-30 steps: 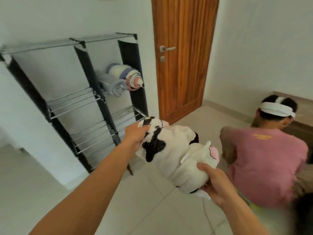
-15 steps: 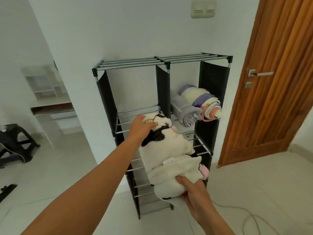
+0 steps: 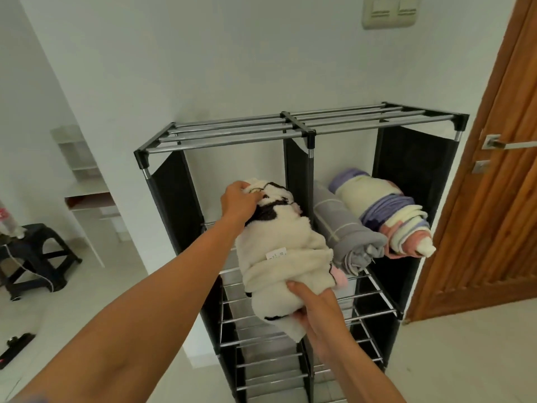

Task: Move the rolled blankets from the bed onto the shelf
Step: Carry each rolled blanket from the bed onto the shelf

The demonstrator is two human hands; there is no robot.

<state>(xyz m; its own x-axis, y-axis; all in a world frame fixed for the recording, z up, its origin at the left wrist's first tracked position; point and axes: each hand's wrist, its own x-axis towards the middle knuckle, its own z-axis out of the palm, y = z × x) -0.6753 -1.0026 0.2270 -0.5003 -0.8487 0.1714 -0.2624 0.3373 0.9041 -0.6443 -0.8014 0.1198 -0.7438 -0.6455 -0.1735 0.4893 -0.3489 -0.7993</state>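
Observation:
A rolled white blanket with black cow patches point(image 3: 283, 245) is held lengthwise in front of the upper left compartment of the black metal shelf point(image 3: 296, 130). My left hand point(image 3: 238, 200) grips its far end, at the compartment's opening. My right hand point(image 3: 315, 308) grips its near, lower end. In the upper right compartment lie a rolled grey blanket point(image 3: 344, 234) and a rolled blanket in purple, cream and pink point(image 3: 386, 213), side by side on the rods.
A wooden door point(image 3: 494, 199) with a metal handle stands right of the shelf. A black stool point(image 3: 37, 257) and a white desk point(image 3: 87, 196) are at the left. Lower shelf tiers of bare rods show below the blanket. The floor is pale tile.
The view has swung from the kneeling person and door to face the shelf and come closer. Both hands have carried the cow-patch blanket up toward the upper left compartment.

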